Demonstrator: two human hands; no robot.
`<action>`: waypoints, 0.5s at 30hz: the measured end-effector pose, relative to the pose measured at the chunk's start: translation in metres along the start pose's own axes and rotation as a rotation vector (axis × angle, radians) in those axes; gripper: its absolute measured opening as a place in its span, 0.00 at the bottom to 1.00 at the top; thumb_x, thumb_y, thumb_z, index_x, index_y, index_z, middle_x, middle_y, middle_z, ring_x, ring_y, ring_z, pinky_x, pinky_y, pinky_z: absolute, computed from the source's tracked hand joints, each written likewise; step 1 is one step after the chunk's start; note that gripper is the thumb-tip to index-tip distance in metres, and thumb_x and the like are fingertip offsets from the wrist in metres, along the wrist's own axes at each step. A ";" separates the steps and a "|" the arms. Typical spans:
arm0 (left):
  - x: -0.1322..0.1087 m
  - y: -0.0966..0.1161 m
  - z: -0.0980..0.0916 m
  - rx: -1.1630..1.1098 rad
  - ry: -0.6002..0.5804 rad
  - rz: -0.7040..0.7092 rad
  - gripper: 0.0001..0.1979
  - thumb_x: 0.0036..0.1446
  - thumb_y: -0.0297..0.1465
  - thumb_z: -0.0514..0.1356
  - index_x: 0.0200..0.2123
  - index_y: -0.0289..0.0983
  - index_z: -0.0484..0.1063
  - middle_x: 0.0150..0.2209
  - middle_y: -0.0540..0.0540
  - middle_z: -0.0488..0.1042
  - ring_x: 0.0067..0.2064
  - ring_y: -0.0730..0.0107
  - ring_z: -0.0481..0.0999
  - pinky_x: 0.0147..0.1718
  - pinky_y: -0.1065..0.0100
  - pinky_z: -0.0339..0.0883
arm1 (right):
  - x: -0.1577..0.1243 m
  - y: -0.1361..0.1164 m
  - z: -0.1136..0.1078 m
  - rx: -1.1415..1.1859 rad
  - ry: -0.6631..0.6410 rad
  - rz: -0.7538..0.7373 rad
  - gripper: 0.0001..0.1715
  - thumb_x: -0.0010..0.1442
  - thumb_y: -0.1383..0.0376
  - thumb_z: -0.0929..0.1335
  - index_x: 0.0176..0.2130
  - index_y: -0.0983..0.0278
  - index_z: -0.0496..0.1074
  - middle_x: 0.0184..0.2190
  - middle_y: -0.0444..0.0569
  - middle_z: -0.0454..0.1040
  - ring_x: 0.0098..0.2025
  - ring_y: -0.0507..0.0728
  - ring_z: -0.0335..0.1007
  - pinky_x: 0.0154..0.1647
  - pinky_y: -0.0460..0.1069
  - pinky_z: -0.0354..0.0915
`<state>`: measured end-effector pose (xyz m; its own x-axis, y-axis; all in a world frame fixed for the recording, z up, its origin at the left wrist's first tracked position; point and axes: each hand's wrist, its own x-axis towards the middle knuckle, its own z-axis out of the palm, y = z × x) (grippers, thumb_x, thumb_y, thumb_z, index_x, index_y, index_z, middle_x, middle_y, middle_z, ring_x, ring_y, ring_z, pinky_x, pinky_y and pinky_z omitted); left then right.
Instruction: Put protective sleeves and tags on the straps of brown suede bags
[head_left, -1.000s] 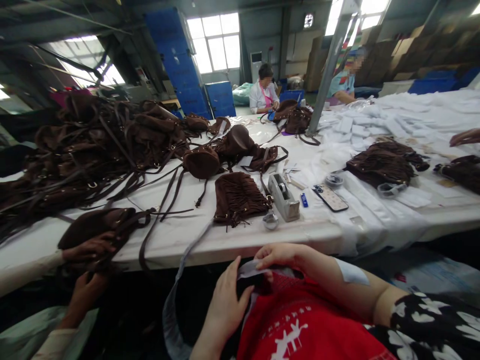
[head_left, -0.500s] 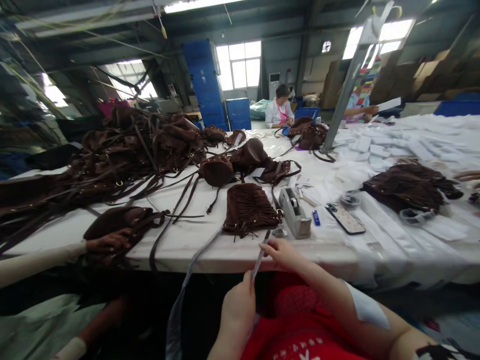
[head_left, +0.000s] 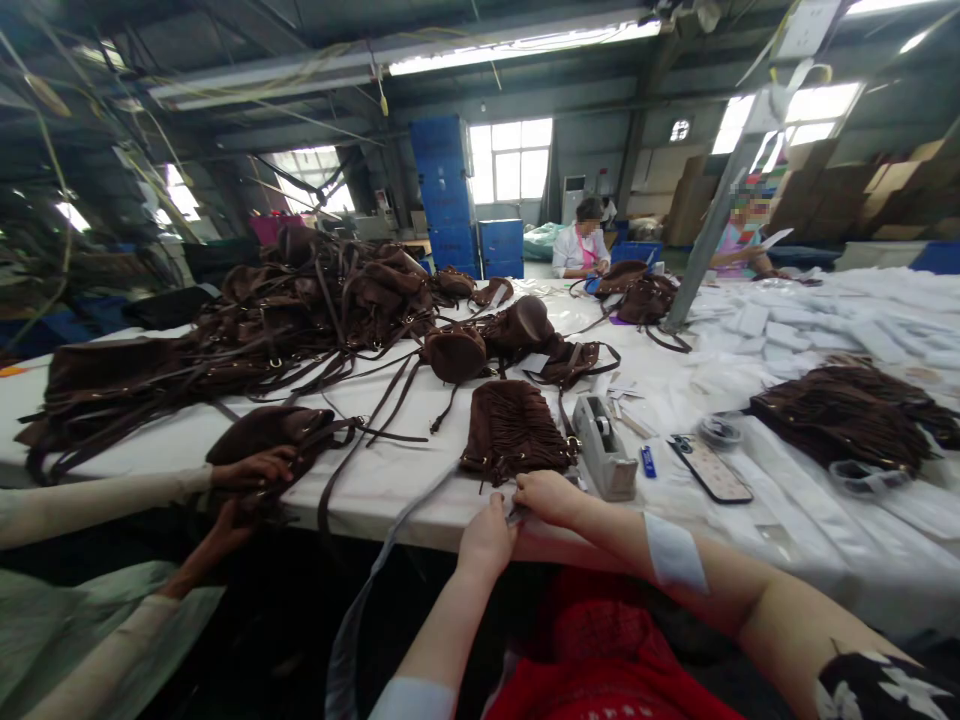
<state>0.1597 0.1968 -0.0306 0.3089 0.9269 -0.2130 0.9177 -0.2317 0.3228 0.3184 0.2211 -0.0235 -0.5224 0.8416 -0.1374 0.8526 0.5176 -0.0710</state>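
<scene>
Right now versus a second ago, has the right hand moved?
Yes: the right hand moved forward over the edge of the table, closer to the brown fringed bag.

Dim hall. Daylight from blown-out rear windows (head_left: 511, 160), plus ceiling light strip (head_left: 525, 48). White worktop (head_left: 397, 482) bright, glare on sheeting (head_left: 806, 515) right; near-black shadow underneath. Fringed bag (head_left: 516, 425) underexposed, folds muddy. Wide-angle bending, smeary toward frame edges.
</scene>
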 end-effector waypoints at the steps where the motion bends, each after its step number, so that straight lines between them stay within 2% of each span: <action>1: 0.002 0.002 0.000 0.002 -0.008 0.025 0.16 0.62 0.33 0.51 0.52 0.36 0.67 0.42 0.38 0.78 0.45 0.59 0.78 0.41 0.66 0.67 | 0.000 0.000 0.000 -0.005 -0.006 -0.007 0.15 0.61 0.68 0.62 0.41 0.66 0.78 0.40 0.56 0.74 0.43 0.61 0.71 0.42 0.50 0.63; 3: 0.005 0.005 -0.001 0.018 -0.016 0.066 0.15 0.64 0.31 0.47 0.47 0.40 0.71 0.42 0.40 0.79 0.45 0.59 0.78 0.43 0.64 0.66 | 0.000 0.002 -0.003 -0.007 -0.022 -0.021 0.15 0.60 0.70 0.63 0.40 0.66 0.78 0.40 0.55 0.75 0.43 0.60 0.71 0.42 0.49 0.63; 5: 0.005 0.006 -0.001 0.041 -0.016 0.078 0.17 0.64 0.28 0.45 0.47 0.40 0.71 0.42 0.40 0.78 0.45 0.59 0.78 0.43 0.63 0.67 | -0.002 0.006 -0.009 0.033 -0.011 -0.014 0.16 0.57 0.70 0.65 0.43 0.63 0.78 0.42 0.53 0.75 0.44 0.59 0.71 0.44 0.48 0.63; 7: 0.003 0.008 -0.001 0.062 -0.014 0.072 0.19 0.63 0.25 0.43 0.48 0.39 0.71 0.42 0.38 0.78 0.45 0.59 0.78 0.44 0.62 0.67 | -0.005 0.008 -0.018 0.116 0.053 0.088 0.19 0.55 0.68 0.66 0.47 0.61 0.76 0.44 0.51 0.76 0.46 0.58 0.71 0.45 0.47 0.63; 9: 0.002 0.011 0.000 0.080 -0.009 0.064 0.21 0.62 0.22 0.42 0.47 0.37 0.71 0.40 0.37 0.78 0.45 0.59 0.78 0.44 0.61 0.68 | -0.007 0.007 -0.025 0.185 0.111 0.250 0.17 0.58 0.62 0.65 0.45 0.63 0.77 0.41 0.54 0.77 0.44 0.59 0.72 0.43 0.47 0.64; 12: 0.000 0.020 0.004 0.098 -0.002 0.057 0.22 0.62 0.21 0.41 0.47 0.36 0.71 0.40 0.36 0.78 0.45 0.58 0.78 0.43 0.61 0.70 | -0.006 0.000 -0.026 0.195 0.049 0.455 0.25 0.60 0.52 0.62 0.34 0.66 0.80 0.33 0.60 0.78 0.38 0.62 0.74 0.38 0.50 0.66; 15: -0.003 0.030 0.011 0.122 -0.002 0.038 0.22 0.62 0.21 0.40 0.47 0.33 0.71 0.41 0.34 0.78 0.45 0.59 0.78 0.43 0.62 0.70 | 0.000 -0.008 -0.020 0.196 -0.011 0.542 0.23 0.55 0.53 0.66 0.34 0.68 0.80 0.34 0.63 0.78 0.39 0.66 0.75 0.37 0.52 0.67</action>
<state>0.1884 0.1839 -0.0301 0.3443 0.9162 -0.2052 0.9290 -0.3008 0.2156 0.3108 0.2200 -0.0036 -0.0108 0.9765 -0.2152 0.9851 -0.0265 -0.1698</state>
